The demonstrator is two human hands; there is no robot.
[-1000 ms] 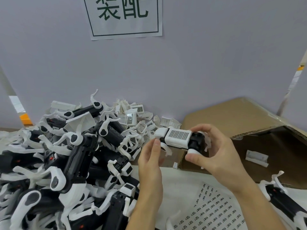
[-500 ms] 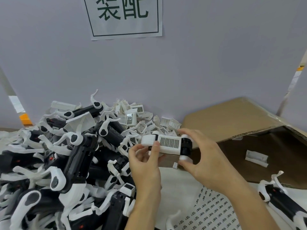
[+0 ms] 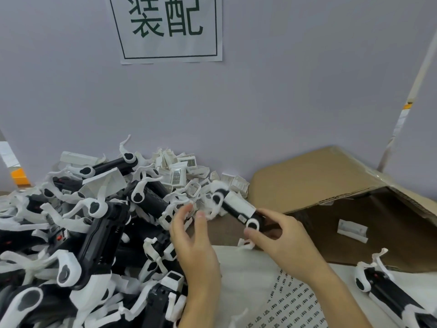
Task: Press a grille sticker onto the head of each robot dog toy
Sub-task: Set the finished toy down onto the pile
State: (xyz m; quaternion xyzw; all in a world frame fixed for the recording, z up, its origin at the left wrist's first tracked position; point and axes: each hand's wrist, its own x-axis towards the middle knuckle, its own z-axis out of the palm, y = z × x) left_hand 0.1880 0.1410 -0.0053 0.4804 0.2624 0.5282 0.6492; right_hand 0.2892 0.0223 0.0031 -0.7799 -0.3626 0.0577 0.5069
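The black-and-white plastic robot dog toy (image 3: 236, 210) sits at centre frame, raised above the desk (image 3: 246, 268) and tilted, its upper end toward the pile and its lower end in the right hand (image 3: 281, 240). The right hand pinches that lower end between thumb and curled fingers, at the black body beside a white round joint. The left hand (image 3: 192, 242) is spread and relaxed, fingers apart, just beside the toy but holding nothing; its fingertips are blurred.

Handling judgement: the toy appears to be light, rigid moulded plastic with smooth, fairly slippery shells. The thin white legs look like the weakest parts, so grip the black body or the blocky white section, not the legs. Support the head from behind when pressing a sticker on.

The white sheet of small printed grille stickers (image 3: 290, 304) lies at lower centre. A heap of 10 or more black-and-white toy dogs (image 3: 94, 233) fills the left. A brown cardboard box (image 3: 354, 209) lies open at right.
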